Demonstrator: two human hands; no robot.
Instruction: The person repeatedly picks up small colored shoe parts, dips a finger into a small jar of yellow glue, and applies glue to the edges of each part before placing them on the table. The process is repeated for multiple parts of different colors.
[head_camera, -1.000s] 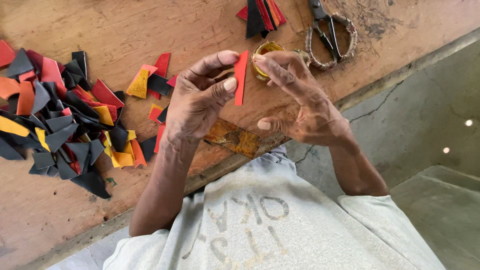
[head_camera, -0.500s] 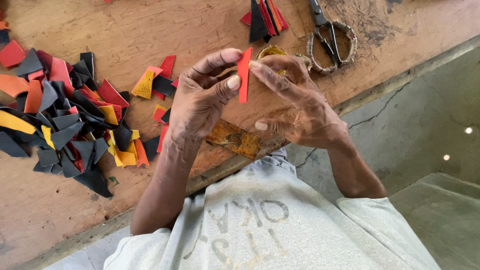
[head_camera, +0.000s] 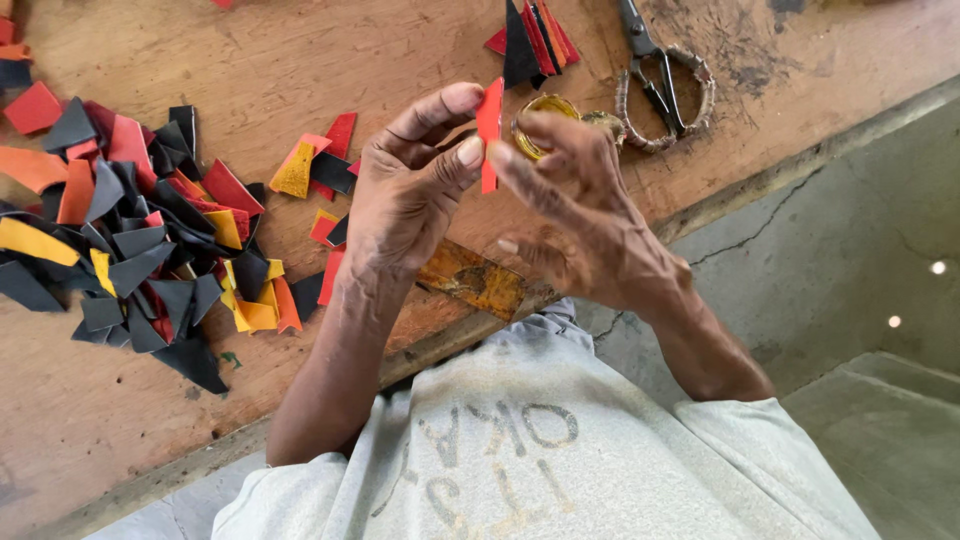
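I noted the red strip (head_camera: 489, 130) upright at upper centre, long axis vertical, pinched between left hand (head_camera: 410, 195) and right hand (head_camera: 585, 215) fingers above the counter (head_camera: 300, 60).

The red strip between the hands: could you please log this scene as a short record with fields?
held piece: narrow red strip, upright
left hand: pinches the strip between thumb and forefinger
right hand: fingertips on the strip's other edge
behind hands: small yellowish tin
scissors: lying on the wooden board
scrap pile: black, red, orange, yellow offcuts
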